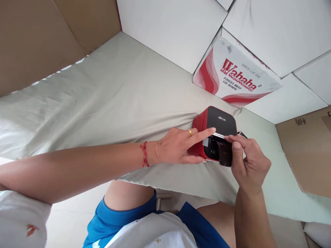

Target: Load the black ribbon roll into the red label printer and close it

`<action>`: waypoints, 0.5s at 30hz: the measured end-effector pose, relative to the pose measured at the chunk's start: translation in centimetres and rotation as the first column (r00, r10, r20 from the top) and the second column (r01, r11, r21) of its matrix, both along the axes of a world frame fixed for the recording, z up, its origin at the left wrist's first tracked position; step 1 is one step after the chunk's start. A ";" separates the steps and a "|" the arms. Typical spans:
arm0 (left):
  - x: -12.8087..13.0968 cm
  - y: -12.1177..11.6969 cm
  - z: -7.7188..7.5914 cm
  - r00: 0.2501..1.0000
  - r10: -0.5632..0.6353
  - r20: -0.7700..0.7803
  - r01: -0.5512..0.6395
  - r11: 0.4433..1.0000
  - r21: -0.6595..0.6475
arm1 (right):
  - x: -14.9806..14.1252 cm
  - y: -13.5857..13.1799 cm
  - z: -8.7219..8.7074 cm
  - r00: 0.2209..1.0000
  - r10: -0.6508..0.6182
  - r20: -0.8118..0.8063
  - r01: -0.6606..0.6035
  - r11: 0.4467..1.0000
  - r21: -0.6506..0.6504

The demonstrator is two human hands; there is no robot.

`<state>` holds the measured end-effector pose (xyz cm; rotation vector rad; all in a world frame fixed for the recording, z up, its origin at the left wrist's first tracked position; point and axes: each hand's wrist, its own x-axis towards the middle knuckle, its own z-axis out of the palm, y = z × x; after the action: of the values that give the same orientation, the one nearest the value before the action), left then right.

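Observation:
A small red and black label printer (218,122) sits near the front edge of a table covered with a pale cloth (116,96). My left hand (178,146) grips the printer's red side, thumb under it, with the forefinger stretched onto a thin white label strip (219,134) at the slot. My right hand (247,158) pinches the other end of that strip with thumb and fingertips, just beside the printer's open black front flap (224,155). A gold ring and a red wrist cord are on my left hand.
White cartons (170,31) stand along the back of the table, one printed with red "Wahaha" lettering (236,77). Brown cardboard (33,38) leans at the far left, and another brown box (307,148) lies at the right. My knees and blue shorts (124,220) show below the table edge.

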<state>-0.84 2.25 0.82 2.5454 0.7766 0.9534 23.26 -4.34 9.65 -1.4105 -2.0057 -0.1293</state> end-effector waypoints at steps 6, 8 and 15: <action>-0.3 0.2 -0.2 0.998 -0.057 -0.002 0.057 0.997 -0.053 | -0.6 0.4 -0.2 0.985 -0.167 0.032 0.167 0.986 0.011; -0.4 0.3 -0.3 0.996 -0.079 0.036 0.081 0.994 -0.068 | -0.7 0.8 0.0 0.982 -0.182 0.044 0.184 0.983 -0.026; 0.2 0.9 -1.4 0.987 -0.087 0.135 0.092 0.995 -0.034 | -0.6 1.0 -2.0 0.937 -0.213 -0.278 0.206 0.977 -0.052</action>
<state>-0.62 3.11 -0.57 2.4312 0.6307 1.0557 22.66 -3.30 7.67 -1.5598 -1.6272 0.0026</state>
